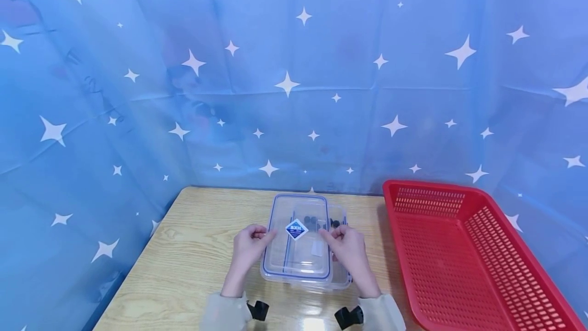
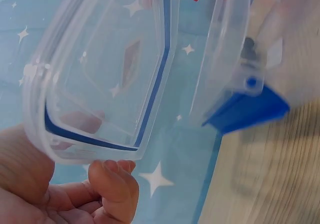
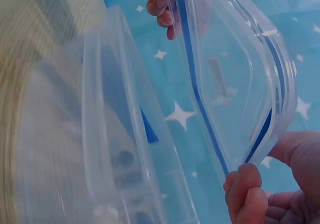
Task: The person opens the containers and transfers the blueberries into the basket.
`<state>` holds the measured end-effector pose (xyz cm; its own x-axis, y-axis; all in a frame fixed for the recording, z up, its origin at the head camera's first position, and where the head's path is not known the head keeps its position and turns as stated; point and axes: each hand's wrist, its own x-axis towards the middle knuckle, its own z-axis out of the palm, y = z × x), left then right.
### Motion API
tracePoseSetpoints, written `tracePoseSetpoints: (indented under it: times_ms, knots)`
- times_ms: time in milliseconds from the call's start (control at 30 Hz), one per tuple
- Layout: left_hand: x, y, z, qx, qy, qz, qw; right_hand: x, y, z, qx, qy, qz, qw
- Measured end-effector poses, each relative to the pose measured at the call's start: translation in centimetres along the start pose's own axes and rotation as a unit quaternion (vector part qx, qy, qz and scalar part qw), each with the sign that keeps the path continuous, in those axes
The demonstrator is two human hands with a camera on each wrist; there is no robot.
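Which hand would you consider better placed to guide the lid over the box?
Probably the right hand: it pinches the lid over the box, while the left hand appears left of it.

A table (image 1: 193, 254) with a pale, wood-grained top and a rounded far left corner carries the things, and bright glare (image 1: 314, 324) shows on its near part. A clear plastic box (image 1: 341, 277) sits on it around the middle. At the right side, apart from the box, stands a red basket (image 1: 445, 254) with perforated walls, its near end running out of the head view.
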<state>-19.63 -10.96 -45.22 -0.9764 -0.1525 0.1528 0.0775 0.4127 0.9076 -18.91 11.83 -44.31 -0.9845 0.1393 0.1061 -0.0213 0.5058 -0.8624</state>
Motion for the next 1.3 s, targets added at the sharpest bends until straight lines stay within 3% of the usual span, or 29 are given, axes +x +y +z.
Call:
tracePoseSetpoints:
  times_ms: [167, 333, 567, 733, 900, 1300]
  knots:
    - [-0.1, -0.5, -1.6, 0.013, 0.006, -0.016, 0.9998, -0.1, -0.6, 1.3, 0.021, -0.022, -0.01, 0.9995]
    - [-0.1, -1.2, -3.4, 0.017, 0.011, -0.026, 0.9994, -0.4, -1.3, 2.5, 0.043, -0.041, -0.05, 0.997]
    - [-0.4, -2.0, -6.0, 0.016, 0.012, -0.054, 0.9983, -1.0, -2.5, 4.2, 0.06, -0.095, -0.038, 0.9929]
    - [-0.6, -2.8, -7.8, 0.012, 0.011, -0.077, 0.9969, -1.3, -3.2, 5.6, 0.069, -0.117, -0.076, 0.9878]
    - [-1.2, -4.0, -9.6, 0.025, 0.016, -0.073, 0.9969, -1.9, -3.7, 7.3, 0.055, -0.132, -0.098, 0.9849]
    - [-2.8, -5.9, -13.8, 0.046, 0.014, -0.154, 0.9869, -4.1, -5.1, 10.9, 0.061, -0.182, -0.108, 0.9754]
